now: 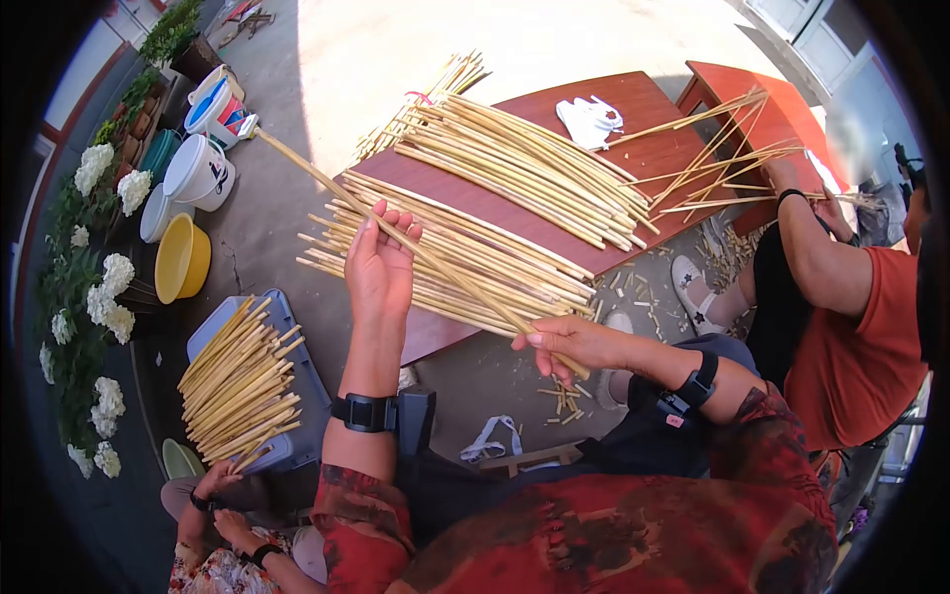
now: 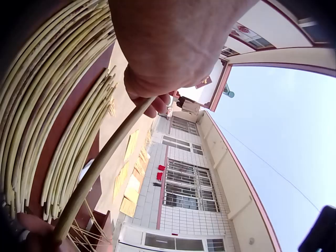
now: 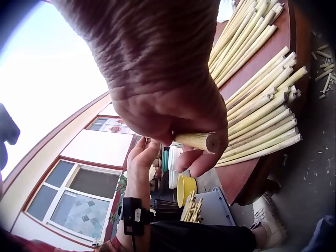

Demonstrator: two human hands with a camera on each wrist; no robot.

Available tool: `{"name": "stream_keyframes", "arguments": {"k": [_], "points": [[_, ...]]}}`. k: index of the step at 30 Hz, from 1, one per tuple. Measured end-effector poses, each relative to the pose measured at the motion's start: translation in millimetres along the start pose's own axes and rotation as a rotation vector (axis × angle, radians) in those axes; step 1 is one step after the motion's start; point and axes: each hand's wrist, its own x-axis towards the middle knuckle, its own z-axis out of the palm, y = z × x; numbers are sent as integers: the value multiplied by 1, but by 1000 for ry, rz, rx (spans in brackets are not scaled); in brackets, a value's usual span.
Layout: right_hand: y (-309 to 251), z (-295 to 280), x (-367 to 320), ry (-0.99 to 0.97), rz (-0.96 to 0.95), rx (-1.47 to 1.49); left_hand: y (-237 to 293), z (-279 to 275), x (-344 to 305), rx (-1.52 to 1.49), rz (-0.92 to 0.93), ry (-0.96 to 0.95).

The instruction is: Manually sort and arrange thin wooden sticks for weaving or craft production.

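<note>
A long pale stick (image 1: 445, 265) slants across the front of the body. The right hand (image 1: 574, 346) pinches it near its lower end; in the right wrist view the cut end (image 3: 202, 142) pokes out between thumb and fingers of the right hand (image 3: 173, 110). Farther up, the stick lies across the left hand (image 1: 384, 259), whose palm faces up with fingers bent loosely beside it. The left wrist view has the stick (image 2: 105, 157) running from under the left hand (image 2: 163, 63) toward the right hand (image 2: 37, 231). Sticks (image 1: 465, 238) lie in rows on the red table (image 1: 435, 332).
A blue-grey tray (image 1: 315, 391) with shorter sticks stands at lower left, near a seated person's hands. Buckets (image 1: 198, 173), a yellow basin (image 1: 182, 257) and white flowers (image 1: 117, 287) line the left. Another person at right handles sticks by a second table (image 1: 727, 84). A white glove (image 1: 588, 121) lies on the table.
</note>
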Motion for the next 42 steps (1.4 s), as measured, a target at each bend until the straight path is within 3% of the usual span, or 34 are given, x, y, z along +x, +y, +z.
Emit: {"name": "stream_keyframes", "arguments": {"k": [1, 4, 7, 9, 11, 14, 23, 30, 38, 42], "points": [[2, -2, 1, -9, 4, 2, -1, 2, -2, -22, -6, 5], [8, -8, 4, 273, -95, -125, -10, 10, -7, 17, 2, 7], [8, -7, 6, 334, -190, -134, -18, 10, -10, 48, -17, -23], [2, -6, 1, 280, -172, -64, -27, 13, -14, 14, -66, -99], [0, -6, -1, 171, -57, 186, -33, 18, -23, 14, -95, -119], [-6, -6, -4, 161, 0, 305, -48, 18, -36, 19, -165, -249], [-14, -6, -4, 75, 11, 489, -64, 26, -63, 112, -320, -260], [-12, -5, -2, 77, 12, 416, -60, 25, -58, 117, -276, -253], [-7, 3, -4, 218, -66, 26, -43, 22, -40, 94, -199, -204], [-13, 2, -9, 198, -64, 72, -35, 21, -36, 174, -147, -238]]}}
